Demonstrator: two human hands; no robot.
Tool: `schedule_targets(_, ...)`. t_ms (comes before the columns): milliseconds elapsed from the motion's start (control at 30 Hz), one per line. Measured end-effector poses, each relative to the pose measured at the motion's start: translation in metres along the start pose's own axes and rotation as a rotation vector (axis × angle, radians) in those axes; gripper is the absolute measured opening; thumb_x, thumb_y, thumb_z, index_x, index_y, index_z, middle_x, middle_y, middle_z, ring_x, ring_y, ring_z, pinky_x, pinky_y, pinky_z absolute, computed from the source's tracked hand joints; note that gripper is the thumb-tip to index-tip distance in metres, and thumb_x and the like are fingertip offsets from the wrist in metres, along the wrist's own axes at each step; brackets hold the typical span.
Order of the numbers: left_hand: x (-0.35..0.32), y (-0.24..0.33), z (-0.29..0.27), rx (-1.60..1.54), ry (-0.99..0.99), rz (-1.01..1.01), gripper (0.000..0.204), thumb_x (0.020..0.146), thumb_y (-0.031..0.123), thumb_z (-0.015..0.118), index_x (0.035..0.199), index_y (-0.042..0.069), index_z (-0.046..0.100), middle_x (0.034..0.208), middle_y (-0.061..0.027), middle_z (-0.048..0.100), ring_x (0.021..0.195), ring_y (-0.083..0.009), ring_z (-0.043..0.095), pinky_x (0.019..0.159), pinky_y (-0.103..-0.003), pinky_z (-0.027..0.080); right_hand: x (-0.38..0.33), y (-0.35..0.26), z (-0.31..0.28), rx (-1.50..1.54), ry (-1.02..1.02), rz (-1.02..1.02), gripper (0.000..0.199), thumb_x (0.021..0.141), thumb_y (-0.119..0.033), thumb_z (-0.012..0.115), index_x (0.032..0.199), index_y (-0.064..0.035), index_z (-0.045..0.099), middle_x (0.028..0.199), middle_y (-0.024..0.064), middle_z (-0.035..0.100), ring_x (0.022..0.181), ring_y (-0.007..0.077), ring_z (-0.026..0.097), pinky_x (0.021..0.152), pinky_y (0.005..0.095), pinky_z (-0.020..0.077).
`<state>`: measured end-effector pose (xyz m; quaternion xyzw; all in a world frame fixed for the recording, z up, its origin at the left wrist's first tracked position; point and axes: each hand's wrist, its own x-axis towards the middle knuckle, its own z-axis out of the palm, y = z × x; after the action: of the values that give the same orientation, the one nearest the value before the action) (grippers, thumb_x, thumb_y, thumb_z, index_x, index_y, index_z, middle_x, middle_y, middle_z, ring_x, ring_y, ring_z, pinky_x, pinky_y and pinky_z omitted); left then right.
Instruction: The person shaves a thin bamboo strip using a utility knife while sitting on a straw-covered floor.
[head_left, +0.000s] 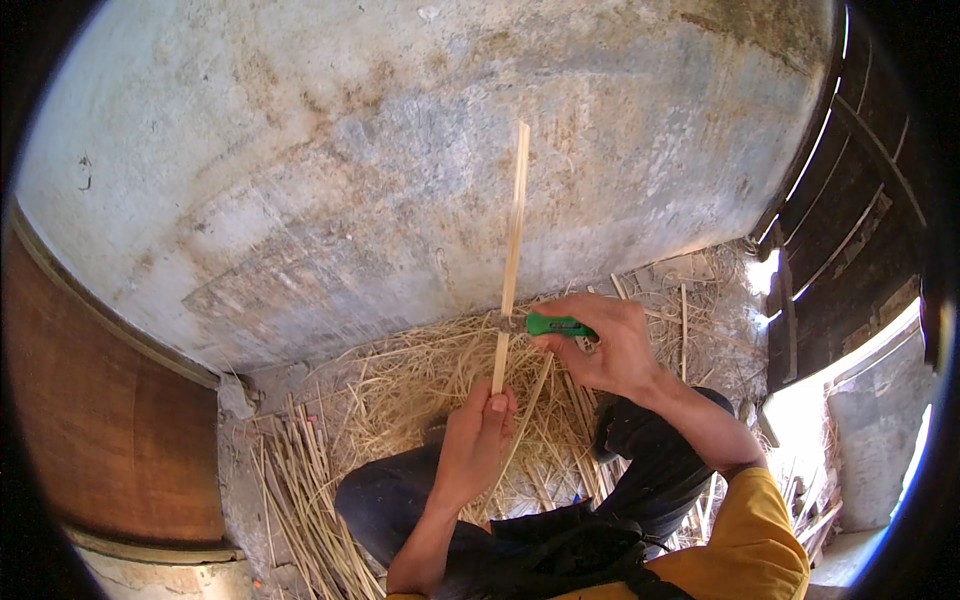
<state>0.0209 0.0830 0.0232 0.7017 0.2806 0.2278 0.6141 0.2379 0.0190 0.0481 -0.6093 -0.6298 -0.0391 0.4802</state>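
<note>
A long, pale strip of split wood, bamboo-like [516,220], stands nearly upright in front of me, its top end tilted slightly right. My left hand [480,435] is closed around its lower end, thumb on the near face. My right hand [605,340] grips a green-handled knife [560,326] with the thumb below and the fingers above. The knife's short grey blade [511,323] lies across the strip, a little above my left hand, touching it or just in front of it. A thin, pale sliver [525,425] slants down beside my left hand; where it is attached I cannot tell.
Curly shavings [410,385] are heaped on the floor before my legs. A bundle of split strips [310,490] lies at left. Ahead rises a stained wall [380,190]. A brown wooden panel [120,400] stands left, dark boards [850,220] at right.
</note>
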Motion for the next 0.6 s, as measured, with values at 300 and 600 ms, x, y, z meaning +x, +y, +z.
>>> schedule_targets(300, -0.003, -0.002, 0.003, -0.076, -0.030, -0.062, 0.025, 0.112, 0.026, 0.045, 0.105, 0.004, 0.055, 0.073, 0.0047, 0.044, 0.065, -0.0051, 0.037, 0.057, -0.025, 0.031, 0.011, 0.010, -0.010, -0.001, 0.020, 0.055, 0.028, 0.084, -0.014, 0.082, 0.110, -0.0057, 0.073, 0.100, 0.0141, 0.076, 0.086, 0.0299, 0.075, 0.075, 0.0357, 0.0589)
schedule_targets(600, -0.010, -0.008, 0.017, 0.023, -0.129, 0.087, 0.027, 0.112, 0.024, 0.043, 0.098, 0.004, 0.052, 0.072, -0.0004, 0.046, 0.062, -0.0087, 0.044, 0.057, -0.027, 0.039, 0.043, 0.079, -0.050, 0.028, 0.316, 0.269, 0.022, 0.092, -0.021, 0.078, 0.105, -0.0041, 0.072, 0.060, 0.0001, 0.051, 0.058, 0.0079, 0.042, 0.053, 0.0279, 0.0328)
